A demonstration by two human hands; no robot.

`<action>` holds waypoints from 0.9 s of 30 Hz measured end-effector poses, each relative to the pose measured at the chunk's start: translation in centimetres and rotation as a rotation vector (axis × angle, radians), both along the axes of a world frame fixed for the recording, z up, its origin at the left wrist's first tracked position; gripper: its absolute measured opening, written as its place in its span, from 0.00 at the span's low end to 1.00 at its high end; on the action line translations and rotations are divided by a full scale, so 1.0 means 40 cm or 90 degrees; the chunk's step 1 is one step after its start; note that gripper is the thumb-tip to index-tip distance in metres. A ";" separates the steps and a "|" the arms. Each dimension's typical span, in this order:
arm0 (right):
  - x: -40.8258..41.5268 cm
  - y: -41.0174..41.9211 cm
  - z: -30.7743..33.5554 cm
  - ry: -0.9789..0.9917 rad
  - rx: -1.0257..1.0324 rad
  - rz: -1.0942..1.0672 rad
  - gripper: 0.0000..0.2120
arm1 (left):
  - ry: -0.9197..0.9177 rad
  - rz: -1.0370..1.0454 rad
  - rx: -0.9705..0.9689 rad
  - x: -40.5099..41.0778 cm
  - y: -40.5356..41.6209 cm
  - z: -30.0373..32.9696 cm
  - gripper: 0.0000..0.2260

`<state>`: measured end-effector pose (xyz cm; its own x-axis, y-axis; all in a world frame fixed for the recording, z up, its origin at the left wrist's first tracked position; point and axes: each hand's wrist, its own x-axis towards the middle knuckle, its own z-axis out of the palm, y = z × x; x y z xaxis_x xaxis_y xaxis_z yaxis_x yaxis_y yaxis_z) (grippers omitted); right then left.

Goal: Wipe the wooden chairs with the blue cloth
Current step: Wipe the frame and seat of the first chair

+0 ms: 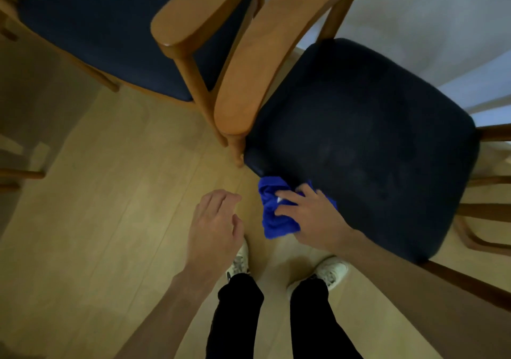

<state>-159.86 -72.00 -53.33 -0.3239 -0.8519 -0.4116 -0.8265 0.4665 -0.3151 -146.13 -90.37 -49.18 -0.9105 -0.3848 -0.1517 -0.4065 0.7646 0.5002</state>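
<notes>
Gripping the blue cloth (278, 214), your right hand (312, 217) pressed it against the front left corner of the nearer wooden chair (249, 62), at the edge of its dark seat cushion (365, 142). Your fingers were spread and curled over the bunched fabric. Your left hand (215, 226) hung relaxed above the floor (110, 192), fingers loosely curled, holding nothing.

The cloth appeared soft, light and limp; it was crumpled and would likely conform to curved rails and legs. Hold it from above with a wad under the palm, so that loose ends do not trail.

Its long axis ran roughly from the seat corner toward your feet, with the lower end hanging off the seat edge.

The chair's armrest (265, 40) ran away from you, angled rightward. A second wooden chair (188, 18) stood just beside it on the left, with the two armrests close together.
</notes>
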 end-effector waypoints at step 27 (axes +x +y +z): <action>0.028 -0.099 0.001 0.109 0.067 0.009 0.18 | -0.023 0.059 -0.020 -0.011 0.064 0.003 0.16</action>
<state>-158.74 -75.97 -53.31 -0.3849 -0.8120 -0.4387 -0.8708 0.4770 -0.1188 -146.57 -87.80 -49.07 -0.8648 -0.4721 -0.1709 -0.4936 0.7376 0.4607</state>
